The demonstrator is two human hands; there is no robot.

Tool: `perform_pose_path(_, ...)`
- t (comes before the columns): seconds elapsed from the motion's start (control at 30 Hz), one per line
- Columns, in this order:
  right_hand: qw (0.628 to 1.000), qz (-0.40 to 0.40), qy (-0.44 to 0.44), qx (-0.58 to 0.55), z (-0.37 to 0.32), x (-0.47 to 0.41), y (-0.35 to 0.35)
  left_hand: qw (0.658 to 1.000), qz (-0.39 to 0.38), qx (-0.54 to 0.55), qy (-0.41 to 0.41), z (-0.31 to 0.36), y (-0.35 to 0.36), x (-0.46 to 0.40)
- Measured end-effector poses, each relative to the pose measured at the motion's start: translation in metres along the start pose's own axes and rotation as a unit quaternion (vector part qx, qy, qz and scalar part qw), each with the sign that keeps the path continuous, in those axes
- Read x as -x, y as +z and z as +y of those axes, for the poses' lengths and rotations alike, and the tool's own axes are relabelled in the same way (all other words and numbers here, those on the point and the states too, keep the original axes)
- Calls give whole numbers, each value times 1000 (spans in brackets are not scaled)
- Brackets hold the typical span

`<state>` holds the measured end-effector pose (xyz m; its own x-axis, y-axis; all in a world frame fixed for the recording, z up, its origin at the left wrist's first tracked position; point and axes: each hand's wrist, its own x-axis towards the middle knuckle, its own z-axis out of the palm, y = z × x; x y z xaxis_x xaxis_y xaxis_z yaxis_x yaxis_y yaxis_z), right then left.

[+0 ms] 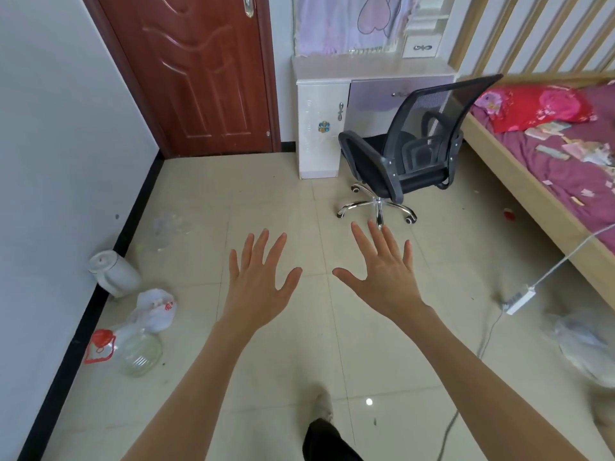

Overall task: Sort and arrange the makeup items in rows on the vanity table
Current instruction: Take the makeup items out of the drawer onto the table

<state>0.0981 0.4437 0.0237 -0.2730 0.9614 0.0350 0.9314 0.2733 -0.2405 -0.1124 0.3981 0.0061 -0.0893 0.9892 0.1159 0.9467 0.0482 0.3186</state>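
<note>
Presently both hands, left hand (258, 287) and right hand (386, 281), are held empty, fingers (264, 244) spread; the white glossy vanity bench (372, 73), upper centre, should be approached round the black mesh swivel chair (416, 151).

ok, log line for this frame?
stage: approach | left hand: open, empty | right hand: open, empty | vanity: far, across floor | chair: in front of it | makeup: not seen
</note>
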Motion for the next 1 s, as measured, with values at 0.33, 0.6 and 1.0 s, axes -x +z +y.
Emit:
perform_pose_path(0.33,999,11,-26,30,37,-180,-12,1000,-5,-21,-4,9,5,-178)
perform_pose_path(0.6,999,19,-13,38,48,-330,-5,999,-16,-29,12,-17,28,-332)
perform_pose_path(1.0,999,25,34,28,49,-569,10,998,-26,-27,56,-75,43,-583)
